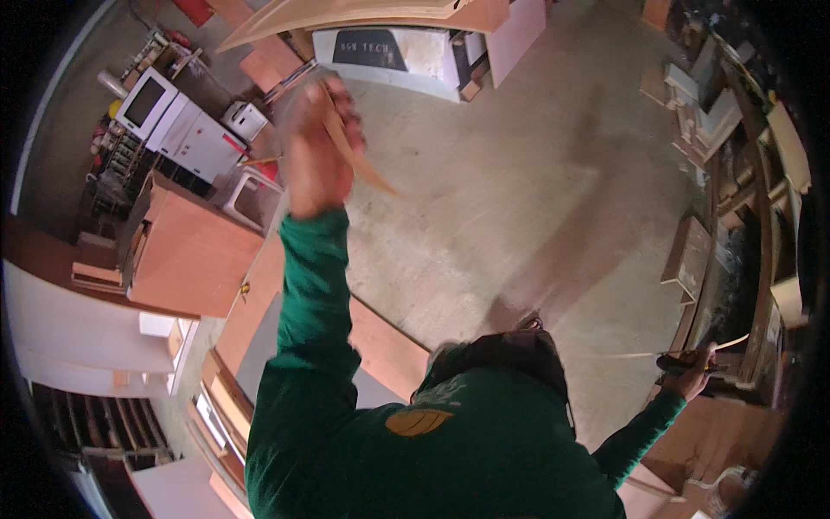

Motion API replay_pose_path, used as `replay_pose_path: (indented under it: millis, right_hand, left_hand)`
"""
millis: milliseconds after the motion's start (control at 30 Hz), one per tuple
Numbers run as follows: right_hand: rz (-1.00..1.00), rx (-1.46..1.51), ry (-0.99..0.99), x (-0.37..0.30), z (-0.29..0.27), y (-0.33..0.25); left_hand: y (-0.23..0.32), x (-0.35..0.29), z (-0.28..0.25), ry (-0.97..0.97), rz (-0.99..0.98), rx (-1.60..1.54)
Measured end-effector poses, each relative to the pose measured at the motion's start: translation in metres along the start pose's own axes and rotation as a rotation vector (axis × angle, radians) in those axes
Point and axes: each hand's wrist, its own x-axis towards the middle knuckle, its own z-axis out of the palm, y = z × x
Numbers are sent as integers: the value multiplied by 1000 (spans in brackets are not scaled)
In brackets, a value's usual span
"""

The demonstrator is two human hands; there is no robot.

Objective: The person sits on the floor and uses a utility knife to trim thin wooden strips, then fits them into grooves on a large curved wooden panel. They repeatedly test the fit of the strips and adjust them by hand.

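My left hand is raised out ahead on the left, its fingers curled and somewhat blurred. It is closed on a thin, tan, flexible strip, whose tapering end hangs toward the right. My right hand reaches far out to the right, low beside a wooden rack. Its fingers wrap round a small dark tool whose kind I cannot make out. A narrow pale strip shows just beyond these fingers, and a thin light line runs left from the tool. Whether that hand also grips the strip is unclear.
Wooden racks with offcuts line the right side. A wood panel sits on a bench at the far end. White machine, plywood box and tape measure are at left. Concrete floor spreads between.
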Motion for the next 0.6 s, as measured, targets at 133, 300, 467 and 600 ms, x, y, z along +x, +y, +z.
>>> replay_pose_path:
  millis: [133,300,467,600]
  right_hand:
    - [-24,-208,9,108,88,29]
    - [33,-308,31,209,209,79]
    - [-44,-201,74,276,294,144]
    - [-28,-240,210,305,357,160]
  left_hand:
    - [-15,155,-7,208,13,-245]
    - [-39,300,-38,356,87,-591]
    - [-58,420,-78,69,317,-837]
    - [-11,494,-54,-10,829,-491]
